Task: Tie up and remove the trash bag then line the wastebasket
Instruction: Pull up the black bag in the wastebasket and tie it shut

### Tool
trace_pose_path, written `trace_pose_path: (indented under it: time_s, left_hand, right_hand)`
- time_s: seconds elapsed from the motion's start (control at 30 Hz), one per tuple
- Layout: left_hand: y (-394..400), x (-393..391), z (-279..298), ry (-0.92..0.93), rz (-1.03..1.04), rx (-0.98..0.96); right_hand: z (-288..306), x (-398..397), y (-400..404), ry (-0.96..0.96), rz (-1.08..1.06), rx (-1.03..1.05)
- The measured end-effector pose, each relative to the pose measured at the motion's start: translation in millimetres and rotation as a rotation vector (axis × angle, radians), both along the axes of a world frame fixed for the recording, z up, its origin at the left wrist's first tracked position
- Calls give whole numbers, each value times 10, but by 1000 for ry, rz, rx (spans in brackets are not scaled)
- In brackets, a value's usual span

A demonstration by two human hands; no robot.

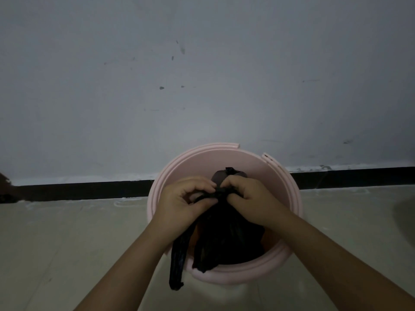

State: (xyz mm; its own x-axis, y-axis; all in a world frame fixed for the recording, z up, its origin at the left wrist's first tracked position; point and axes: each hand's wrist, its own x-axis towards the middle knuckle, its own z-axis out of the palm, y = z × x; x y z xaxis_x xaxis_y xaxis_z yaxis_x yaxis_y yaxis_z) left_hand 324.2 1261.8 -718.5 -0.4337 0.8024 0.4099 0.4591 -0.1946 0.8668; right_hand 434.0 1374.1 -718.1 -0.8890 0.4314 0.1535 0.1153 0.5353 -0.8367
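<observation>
A round pink wastebasket (289,198) stands on the floor against the wall. Its rim has a broken gap at the back. A black trash bag (226,239) sits inside it, gathered at the top. My left hand (182,203) and my right hand (249,198) meet over the bin, each pinching a twisted strand of the bag's mouth at a knot between them. One loose black strand (177,263) hangs down over the bin's front rim by my left wrist. A short black tip (229,170) sticks up behind my fingers.
A grey wall (202,86) with small marks rises right behind the bin, with a black skirting strip (78,190) at its foot. Pale floor tiles (67,243) spread to both sides. A dark object (6,189) shows at the far left edge.
</observation>
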Motion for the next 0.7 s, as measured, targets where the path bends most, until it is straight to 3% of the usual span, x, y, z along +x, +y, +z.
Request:
trace_pose_path:
  time_s: [0.2, 0.37, 0.47, 0.7]
  left_hand:
    - [5, -6, -20, -30, -6, -1]
    - [-31, -8, -34, -54, -28, -16]
    - [-30, -3, -39, -69, -34, -11]
    - [-22, -14, -72, -16, -13, -18]
  right_hand:
    - [71, 69, 160, -222, 212, -192]
    - [36, 82, 225, -241, 229, -498]
    - [-27, 113, 264, -204, 392, -443]
    - [-94, 97, 311, -115, 494, -418]
